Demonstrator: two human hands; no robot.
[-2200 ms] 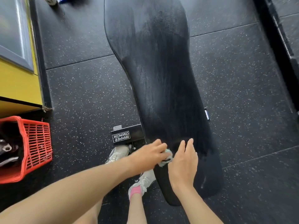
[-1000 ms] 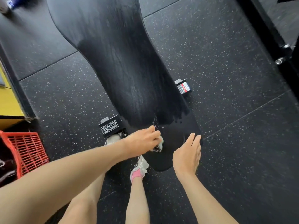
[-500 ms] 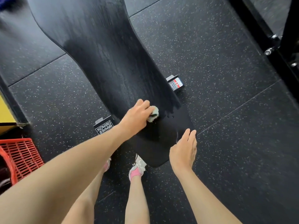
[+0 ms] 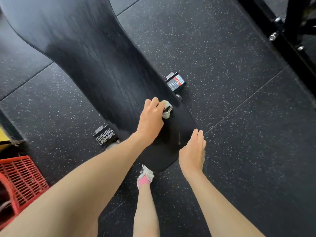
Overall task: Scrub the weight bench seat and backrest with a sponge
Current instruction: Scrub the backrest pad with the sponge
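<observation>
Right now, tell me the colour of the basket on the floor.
The basket is red, with open grid walls; seen in the head view, lower left.

Black bench pad [image 4: 95, 53], wet-streaked, carries the sponge [image 4: 167, 109] near its narrow end. Speckled rubber floor [image 4: 222, 82] bears two labelled bench feet [image 4: 104, 136] and a red basket [image 4: 22, 178].

The bench [image 4: 95, 65] has a black, finely grained cover, streaked with a wet sheen. The sponge [image 4: 167, 108] looks pale and rough. The floor [image 4: 222, 82] is matt, speckled black rubber; the basket [image 4: 22, 177] red plastic lattice; the bolts [image 4: 272, 37] shiny metal.
</observation>
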